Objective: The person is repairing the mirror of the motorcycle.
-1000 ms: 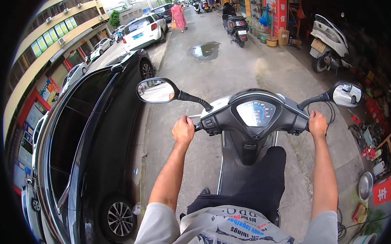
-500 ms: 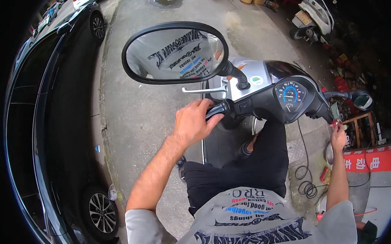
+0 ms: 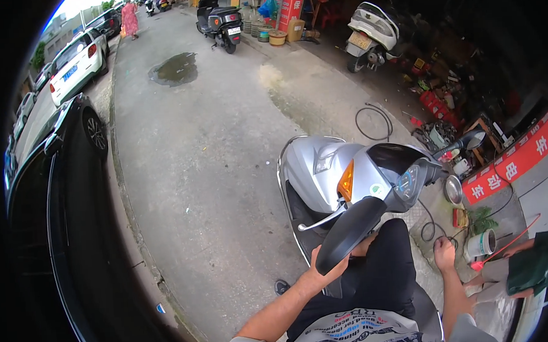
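Note:
I sit astride a silver scooter (image 3: 310, 169), its black step-through floor partly hidden by my legs. The left mirror (image 3: 350, 235) shows its black back or edge and covers part of my left hand (image 3: 327, 268). That hand is closed at the left handlebar grip, itself mostly hidden under the mirror. Just ahead of it sticks out the silver brake lever (image 3: 322, 220). My right hand (image 3: 444, 254) is curled closed, low and apart from the right handlebar, in front of a black hose on the ground. Anything inside it is hidden. The dial (image 3: 407, 183) faces up between the handlebars.
A black car (image 3: 75, 241) lines the left side, beyond a kerb. At right are a white bucket (image 3: 480, 243), a metal basin (image 3: 453, 189), a red banner (image 3: 512, 160) and a person in dark green (image 3: 538, 263). Parked scooters (image 3: 218, 20) and a puddle (image 3: 175, 69) lie ahead.
The view has tilted up toward the road ahead. The left mirror no longer shows its reflecting face. My right hand has come back from beside the right handlebar, lower and nearer me.

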Demonstrator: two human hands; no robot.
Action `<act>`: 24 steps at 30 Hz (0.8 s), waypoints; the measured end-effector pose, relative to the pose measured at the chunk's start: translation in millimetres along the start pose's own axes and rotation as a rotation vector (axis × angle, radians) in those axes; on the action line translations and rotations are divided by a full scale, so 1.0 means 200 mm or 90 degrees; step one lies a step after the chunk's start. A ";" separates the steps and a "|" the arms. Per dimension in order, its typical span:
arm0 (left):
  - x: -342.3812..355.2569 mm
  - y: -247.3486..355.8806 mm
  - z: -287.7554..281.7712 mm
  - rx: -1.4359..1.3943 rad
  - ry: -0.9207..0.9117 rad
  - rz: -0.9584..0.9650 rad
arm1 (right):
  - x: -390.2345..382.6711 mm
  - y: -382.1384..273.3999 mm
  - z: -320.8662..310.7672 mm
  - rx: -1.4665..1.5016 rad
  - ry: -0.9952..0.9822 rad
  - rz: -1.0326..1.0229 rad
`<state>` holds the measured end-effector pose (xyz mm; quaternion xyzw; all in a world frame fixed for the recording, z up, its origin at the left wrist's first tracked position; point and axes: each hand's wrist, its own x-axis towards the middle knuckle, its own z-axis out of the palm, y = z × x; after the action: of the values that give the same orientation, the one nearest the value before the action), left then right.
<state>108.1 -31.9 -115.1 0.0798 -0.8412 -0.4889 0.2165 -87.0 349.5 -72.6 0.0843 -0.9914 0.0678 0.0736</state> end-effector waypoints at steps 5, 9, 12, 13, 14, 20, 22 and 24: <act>0.07 -0.06 -0.03 0.174 -0.167 -0.085 | -0.49 -0.36 -0.25 0.158 -0.033 0.184; 0.12 -0.05 -0.04 0.067 -0.237 -0.201 | -0.94 -0.41 -0.17 0.238 -0.060 0.289; 0.14 0.00 -0.03 0.014 -0.240 -0.138 | -1.36 -0.38 0.23 0.268 -0.138 0.390; 0.15 0.00 0.00 0.015 -0.278 -0.106 | -1.50 -0.38 0.40 0.266 -0.166 0.401; 0.14 0.00 0.00 0.001 -0.271 -0.107 | -1.64 -0.40 0.51 0.260 -0.214 0.465; 0.10 -0.05 0.07 -0.019 -0.299 -0.115 | -2.58 -0.48 1.24 0.311 -0.497 0.729; 0.13 -0.10 0.03 -0.011 -0.297 -0.106 | -2.73 -0.56 1.09 0.340 -0.545 0.748; 0.13 -0.14 -0.03 -0.081 -0.305 -0.083 | -3.02 -0.66 1.14 0.345 -0.589 0.776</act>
<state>85.4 -59.5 -129.5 0.0017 -0.8291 -0.5589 -0.0161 495.1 281.1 -375.7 -0.4363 -0.7423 0.2918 -0.4165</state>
